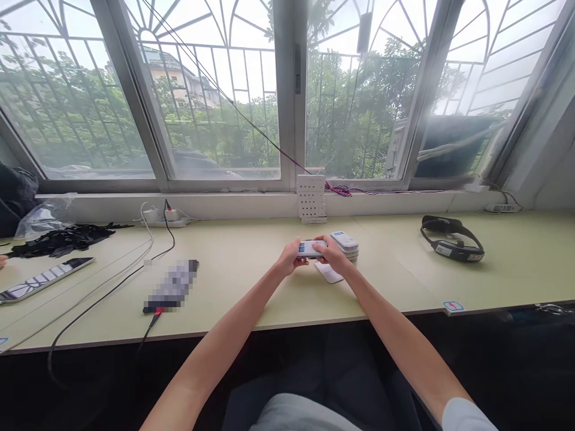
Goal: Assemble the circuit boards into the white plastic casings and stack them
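Note:
Between both hands, a little above the table, is a small white rectangular device (311, 248) with rounded corners and a blue label at its left end. My left hand (290, 257) grips its left end, thumb on top. The right end is pinched by my right hand (331, 254), its thumb lying across the top face. Just right of my hands rises a stack of similar white devices (345, 240), the top one bearing a blue label. Partly covered by my right hand and wrist, another flat white piece (329, 273) lies on the table.
A blurred-out device (173, 286) with a black cable lies left on the table (386, 290). Farther left are a tablet-like device (45, 280), black strips (63, 240) and another person's fingertips (3, 261). A white perforated block (311, 199) stands behind; a black headset (453, 239) rests right.

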### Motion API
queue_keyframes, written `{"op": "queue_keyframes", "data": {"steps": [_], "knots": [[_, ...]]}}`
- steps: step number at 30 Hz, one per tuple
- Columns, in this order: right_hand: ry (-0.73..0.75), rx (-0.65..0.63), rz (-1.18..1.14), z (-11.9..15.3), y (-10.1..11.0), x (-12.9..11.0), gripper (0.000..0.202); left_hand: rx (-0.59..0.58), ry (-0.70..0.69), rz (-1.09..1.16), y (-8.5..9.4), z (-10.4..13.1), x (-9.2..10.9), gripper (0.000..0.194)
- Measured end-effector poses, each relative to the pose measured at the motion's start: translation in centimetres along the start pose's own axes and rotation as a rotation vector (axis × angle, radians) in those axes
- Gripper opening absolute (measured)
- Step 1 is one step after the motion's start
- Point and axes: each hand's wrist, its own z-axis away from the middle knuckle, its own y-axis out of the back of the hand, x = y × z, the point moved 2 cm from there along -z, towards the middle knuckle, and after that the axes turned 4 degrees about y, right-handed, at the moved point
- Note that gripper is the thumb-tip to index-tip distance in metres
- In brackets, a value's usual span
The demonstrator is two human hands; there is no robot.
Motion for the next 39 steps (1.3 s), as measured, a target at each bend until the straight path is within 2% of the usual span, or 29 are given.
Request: {"op": "queue_keyframes", "data": {"steps": [5,10,17,22,27,33,36,39], "knots": [[0.034,0.002,0.012,-0.3,0.0,0.3,0.03,-0.029,-0.001,-0.058,0.0,0.0,-0.2,0.034],[-0.02,0.056,0.039,-0.2,-0.1,0.1,0.021,-0.021,-0.058,-0.074,-0.2,0.1,-0.3,0.033],[-0.055,0.079,0.046,-0.1,-0.3,0.0,0.019,-0.003,-0.119,-0.104,-0.5,0.5,-0.1,0.034],[-0.005,0.089,0.056,-0.2,-0.2,0.0,0.019,-0.004,-0.152,-0.12,-0.6,0.4,-0.2,0.037],[0.046,0.085,0.038,-0.2,-0.1,0.0,0.021,-0.021,-0.153,-0.105,-0.5,0.4,-0.2,0.036],[0.013,0.139,0.029,-0.5,0.0,0.4,0.027,0.001,-0.031,-0.13,-0.5,1.1,0.3,0.039],[-0.012,0.153,-0.024,-0.5,0.1,0.4,0.031,-0.021,-0.056,-0.178,-0.7,1.3,0.4,0.04],[-0.073,0.115,-0.047,-0.5,0.0,0.4,0.036,-0.021,-0.106,-0.189,-0.7,1.2,0.4,0.04]]}}
